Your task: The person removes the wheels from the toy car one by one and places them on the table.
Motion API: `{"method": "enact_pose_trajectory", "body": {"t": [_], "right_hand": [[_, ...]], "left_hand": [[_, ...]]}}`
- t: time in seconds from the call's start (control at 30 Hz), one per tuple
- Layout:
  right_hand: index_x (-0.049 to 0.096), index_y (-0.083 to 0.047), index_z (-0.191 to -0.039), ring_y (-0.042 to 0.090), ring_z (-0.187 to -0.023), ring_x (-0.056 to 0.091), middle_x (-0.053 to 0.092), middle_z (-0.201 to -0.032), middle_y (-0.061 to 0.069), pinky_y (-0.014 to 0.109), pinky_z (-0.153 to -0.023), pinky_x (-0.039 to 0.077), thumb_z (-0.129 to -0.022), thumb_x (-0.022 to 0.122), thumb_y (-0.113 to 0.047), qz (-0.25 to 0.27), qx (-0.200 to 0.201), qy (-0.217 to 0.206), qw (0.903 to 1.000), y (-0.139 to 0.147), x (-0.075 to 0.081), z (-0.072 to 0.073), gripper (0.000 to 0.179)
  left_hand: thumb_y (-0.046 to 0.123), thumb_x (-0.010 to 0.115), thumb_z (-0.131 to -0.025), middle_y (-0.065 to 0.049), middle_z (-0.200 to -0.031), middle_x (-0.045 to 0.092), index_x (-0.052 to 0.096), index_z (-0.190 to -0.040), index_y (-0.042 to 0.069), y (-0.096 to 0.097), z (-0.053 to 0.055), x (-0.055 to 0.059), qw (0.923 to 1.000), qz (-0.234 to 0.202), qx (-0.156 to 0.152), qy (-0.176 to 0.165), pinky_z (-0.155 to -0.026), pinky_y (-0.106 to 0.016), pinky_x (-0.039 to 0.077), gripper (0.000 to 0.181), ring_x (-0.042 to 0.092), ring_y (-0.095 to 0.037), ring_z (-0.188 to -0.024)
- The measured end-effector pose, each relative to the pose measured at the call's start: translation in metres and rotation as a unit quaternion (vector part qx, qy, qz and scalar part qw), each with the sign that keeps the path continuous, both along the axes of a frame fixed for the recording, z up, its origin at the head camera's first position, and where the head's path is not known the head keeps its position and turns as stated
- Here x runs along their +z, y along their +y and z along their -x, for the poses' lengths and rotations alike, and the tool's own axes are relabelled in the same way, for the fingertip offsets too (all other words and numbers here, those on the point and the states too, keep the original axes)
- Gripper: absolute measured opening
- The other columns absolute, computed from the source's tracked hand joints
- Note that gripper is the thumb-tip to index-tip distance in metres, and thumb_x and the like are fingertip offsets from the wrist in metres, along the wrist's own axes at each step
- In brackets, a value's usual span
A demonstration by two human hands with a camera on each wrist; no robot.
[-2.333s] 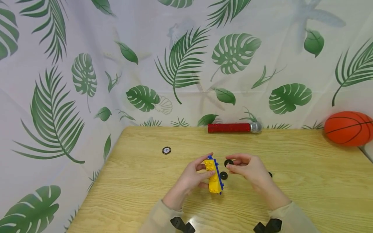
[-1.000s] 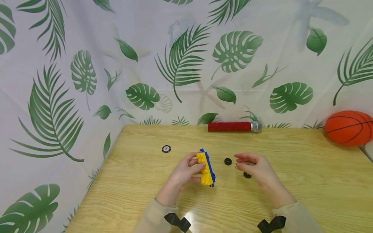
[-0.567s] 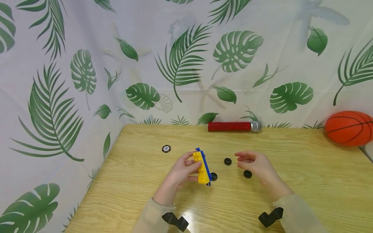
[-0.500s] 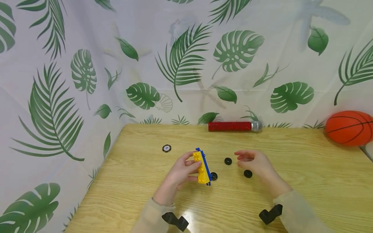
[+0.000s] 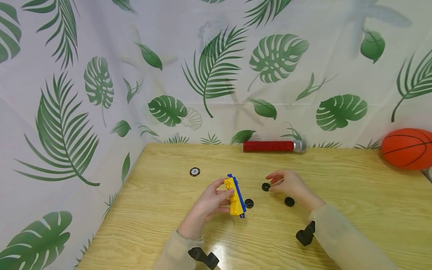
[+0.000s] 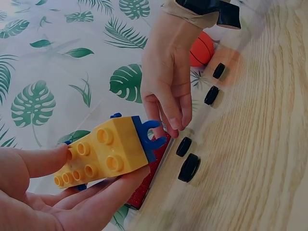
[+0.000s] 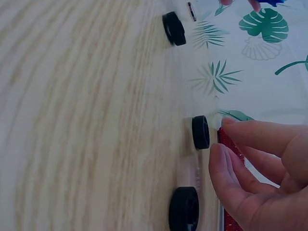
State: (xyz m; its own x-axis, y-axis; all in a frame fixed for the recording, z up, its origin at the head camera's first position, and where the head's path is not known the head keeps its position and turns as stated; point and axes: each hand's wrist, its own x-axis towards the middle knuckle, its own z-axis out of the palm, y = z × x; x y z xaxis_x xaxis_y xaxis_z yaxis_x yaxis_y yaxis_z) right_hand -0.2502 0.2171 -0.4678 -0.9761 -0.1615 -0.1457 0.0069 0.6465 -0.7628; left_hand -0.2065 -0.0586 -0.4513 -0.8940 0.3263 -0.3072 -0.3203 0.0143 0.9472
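My left hand (image 5: 210, 200) grips a yellow and blue toy block vehicle (image 5: 234, 197) above the table, thumb on its studded yellow side. The left wrist view shows round yellow studs and a blue hook (image 6: 153, 134) at one end; no wheels show on it. Black toy wheels lie flat on the wood: one (image 5: 249, 203) beside the vehicle, one (image 5: 266, 186) by my right hand's fingertips, one (image 5: 289, 201) under the right wrist. My right hand (image 5: 287, 183) hovers with thumb and fingers apart, holding nothing. In the left wrist view a further wheel (image 6: 219, 71) lies farther off.
A red-handled toy microphone (image 5: 268, 146) lies along the table's back edge. An orange basketball (image 5: 406, 149) sits at the back right corner. A round poker chip (image 5: 194, 171) lies on the table (image 5: 152, 217) at left. Leaf-printed cloth hangs behind and on the left.
My right hand has let go of the wheel it pinched earlier, and lately moved left toward a wheel. My left hand has shifted left with the vehicle, uncovering the nearby wheel.
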Motion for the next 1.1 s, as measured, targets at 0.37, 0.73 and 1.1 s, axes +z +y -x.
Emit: {"method": "enact_pose_trajectory", "body": {"t": [0.37, 0.73, 1.1], "right_hand": [[0.069, 0.002, -0.116, 0.026, -0.089, 0.067, 0.068, -0.105, 0.019, 0.038, -0.075, 0.057, -0.078, 0.083, -0.009, -0.035, 0.007, -0.001, 0.9994, -0.007, -0.008, 0.005, 0.042], [0.074, 0.001, -0.107, 0.021, -0.084, 0.065, 0.072, -0.096, 0.012, 0.035, -0.073, 0.055, -0.078, 0.083, -0.009, -0.066, 0.029, 0.012, 0.9974, -0.008, -0.010, 0.002, 0.032], [0.074, -0.002, -0.103, 0.013, -0.076, 0.063, 0.071, -0.088, 0.005, 0.028, -0.068, 0.056, -0.074, 0.085, -0.005, -0.056, 0.073, -0.005, 0.9957, -0.015, -0.008, -0.011, 0.031]], "left_hand": [[0.017, 0.059, -0.100, -0.019, -0.114, 0.068, 0.035, -0.152, 0.010, -0.003, 0.001, 0.000, 0.9999, 0.009, 0.008, -0.002, -0.071, -0.035, 0.062, 0.057, 0.071, -0.027, -0.093], [0.017, 0.058, -0.101, -0.018, -0.114, 0.068, 0.034, -0.152, 0.009, -0.004, 0.001, 0.000, 0.9999, 0.010, 0.008, -0.001, -0.069, -0.033, 0.062, 0.057, 0.071, -0.025, -0.091], [0.016, 0.059, -0.100, -0.019, -0.113, 0.068, 0.035, -0.151, 0.008, -0.001, 0.000, 0.000, 1.0000, 0.000, 0.001, 0.001, -0.066, -0.032, 0.061, 0.057, 0.071, -0.023, -0.087]]}}
